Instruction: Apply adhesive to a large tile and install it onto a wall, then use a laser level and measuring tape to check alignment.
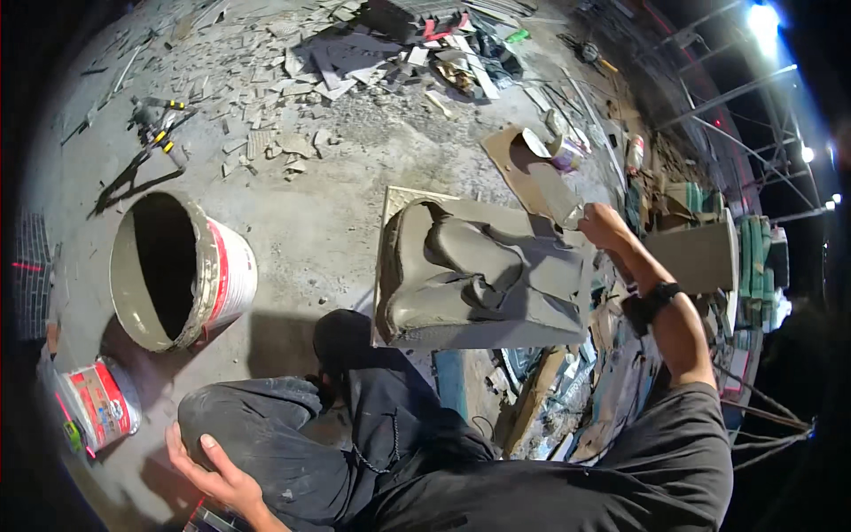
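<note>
My right hand (603, 229) is closed round the handle of a trowel (557, 193), whose flat grey blade points up and away at the far right corner of a tile (387, 213). Wet grey mortar (474, 253) covers the tile in thick folds and ridges, smoother toward the right. Most of the tile lies hidden under it; a pale edge shows at the left and back. My left hand (217, 474) rests on my bent left knee with its fingers stretched and holds nothing.
Left of the tile a large mortar-smeared bucket (235, 275) leans on its side, near a smaller red-and-white tub (102, 403). A black-and-yellow tool (162, 133) stands farther off. Broken tile pieces (292, 142) litter the floor. Cardboard (514, 168) and rubble flank the right side.
</note>
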The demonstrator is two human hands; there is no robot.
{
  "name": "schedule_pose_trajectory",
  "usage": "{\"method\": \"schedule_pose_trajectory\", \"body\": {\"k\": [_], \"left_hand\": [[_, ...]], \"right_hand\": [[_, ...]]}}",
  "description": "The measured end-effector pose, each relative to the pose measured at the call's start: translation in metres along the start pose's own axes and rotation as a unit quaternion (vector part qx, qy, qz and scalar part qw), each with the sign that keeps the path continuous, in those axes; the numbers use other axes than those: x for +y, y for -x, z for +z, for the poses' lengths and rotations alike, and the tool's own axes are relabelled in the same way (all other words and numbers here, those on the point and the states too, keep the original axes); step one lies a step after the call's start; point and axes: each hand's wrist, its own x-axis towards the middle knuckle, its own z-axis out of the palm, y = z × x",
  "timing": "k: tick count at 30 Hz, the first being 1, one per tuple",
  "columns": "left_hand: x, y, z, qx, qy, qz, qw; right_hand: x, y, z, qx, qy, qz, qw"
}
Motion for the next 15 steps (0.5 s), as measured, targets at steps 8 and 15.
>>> {"method": "schedule_pose_trajectory", "body": {"k": [8,15], "left_hand": [[0.007,-0.003,0.005,0.012,0.026,-0.023,0.999],[-0.008,0.001,-0.008,0.018,0.040,-0.047,0.998]], "right_hand": [[-0.128,-0.013,-0.041,-0.214,-0.160,-0.177,0.947],[-0.198,-0.066,-0.013,-0.041,0.021,-0.121,0.992]]}}
